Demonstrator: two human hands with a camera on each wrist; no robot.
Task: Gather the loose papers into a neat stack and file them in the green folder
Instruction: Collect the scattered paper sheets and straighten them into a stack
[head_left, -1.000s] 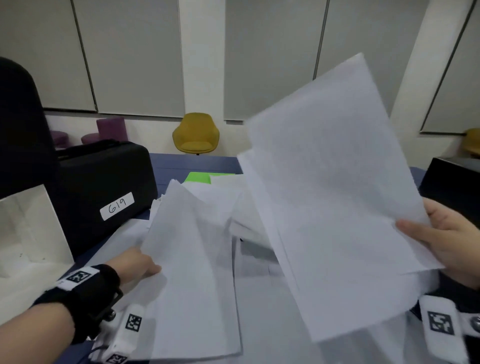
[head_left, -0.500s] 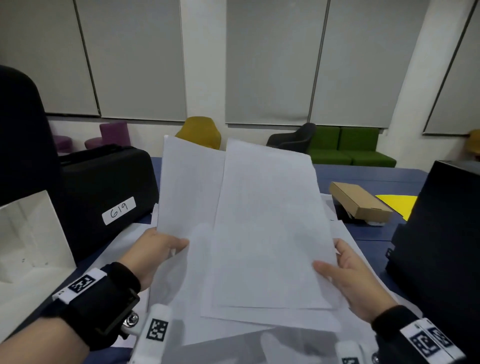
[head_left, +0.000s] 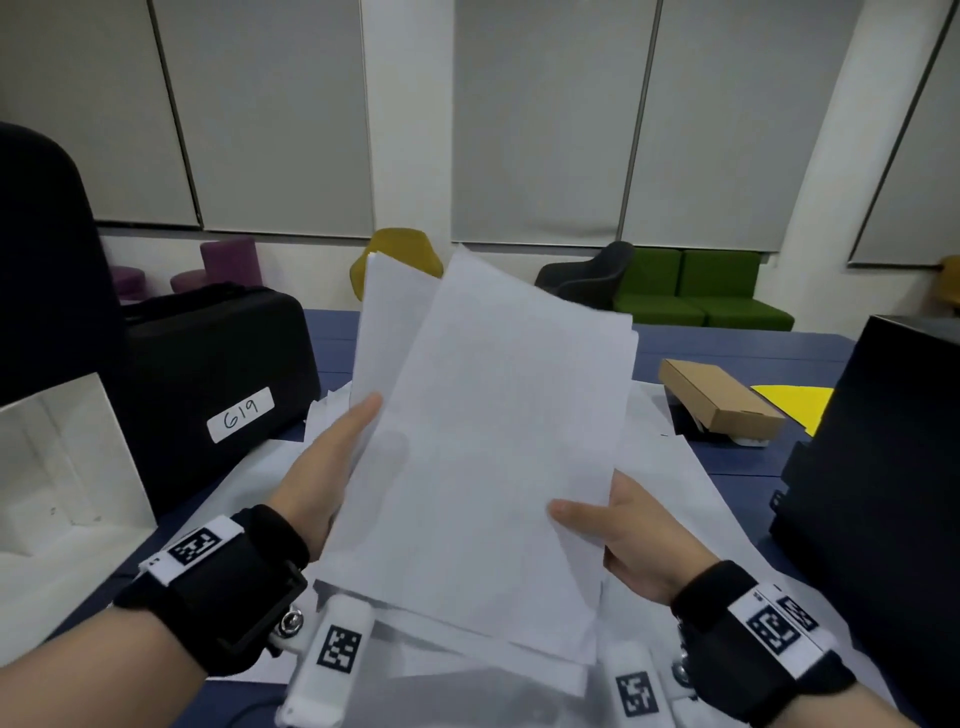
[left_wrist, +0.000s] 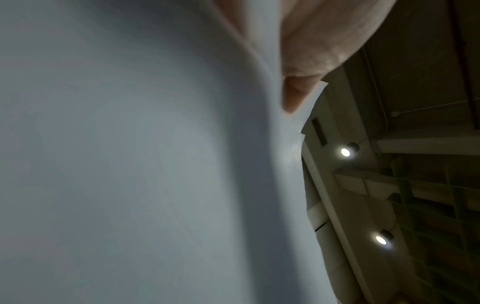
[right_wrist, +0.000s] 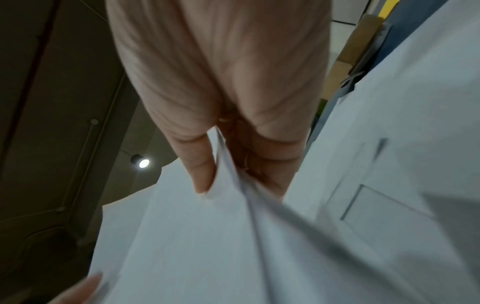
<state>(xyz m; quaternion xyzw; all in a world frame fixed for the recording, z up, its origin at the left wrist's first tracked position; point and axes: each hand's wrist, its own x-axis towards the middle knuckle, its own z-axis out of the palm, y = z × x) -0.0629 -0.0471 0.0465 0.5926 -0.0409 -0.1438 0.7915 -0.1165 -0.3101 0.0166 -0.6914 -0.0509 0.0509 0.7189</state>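
I hold a loose bundle of white papers upright above the table, its sheets fanned and uneven at the top. My left hand lies along the bundle's left edge. In the left wrist view its thumb and fingers have the paper edge between them. My right hand pinches the lower right edge, thumb on the front and fingers behind; the right wrist view shows the sheets bunched in that pinch. More loose sheets lie on the blue table. The green folder is hidden behind the bundle.
A black case labelled 619 and a white box stand at the left. A tall black box stands at the right. A cardboard box and a yellow sheet lie at the back right.
My right hand brought its raised sheaf down from the right onto the sheets my left hand lifted. Both hands now hold one bundle, and the left hand has slid up its left edge.
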